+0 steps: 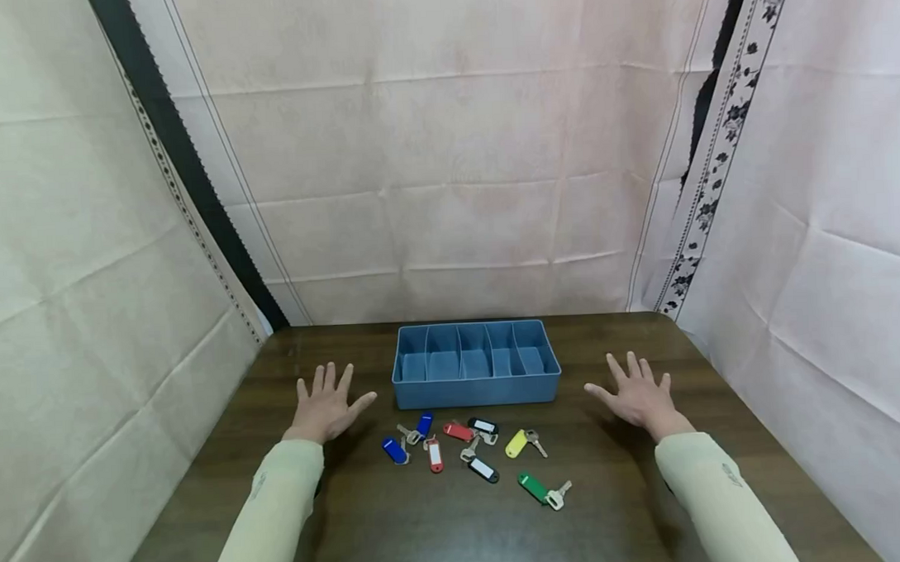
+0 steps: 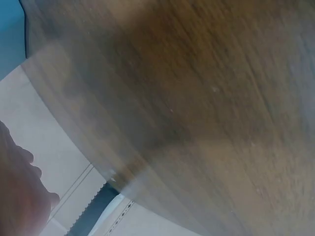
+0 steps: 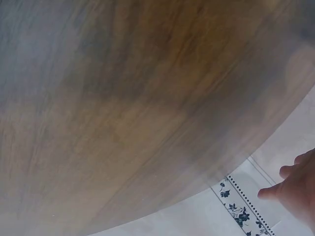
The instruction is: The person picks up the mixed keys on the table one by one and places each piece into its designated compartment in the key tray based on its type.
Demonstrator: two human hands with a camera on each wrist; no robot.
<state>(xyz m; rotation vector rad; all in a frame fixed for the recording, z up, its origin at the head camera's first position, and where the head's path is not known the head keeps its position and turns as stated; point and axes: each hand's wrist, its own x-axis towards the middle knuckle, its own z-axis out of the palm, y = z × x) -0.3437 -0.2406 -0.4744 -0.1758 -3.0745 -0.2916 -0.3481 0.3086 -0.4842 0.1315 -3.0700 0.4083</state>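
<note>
My left hand (image 1: 325, 408), fingers spread and holding nothing, is left of a blue divided box (image 1: 476, 391). On the box's other side, my right hand (image 1: 636, 397) has its fingers spread too, with nothing in its grasp. Keys with coloured tags lie on the table in front of the box: blue tags (image 1: 395, 451) on the left, red tags (image 1: 435, 456) and black tags (image 1: 483, 470) in the middle. Farther right are a yellow tag (image 1: 515, 443) with its key (image 1: 535, 442) and a green tag (image 1: 532, 487) with its key (image 1: 558, 495). The box's compartments show bare bottoms.
The dark wooden table (image 1: 399, 531) has rounded far corners. White cloth (image 1: 460, 148) hangs behind it, and more cloth hangs along the left and right sides. Thin dividers split the box into several compartments. In both wrist views mostly bare wood shows.
</note>
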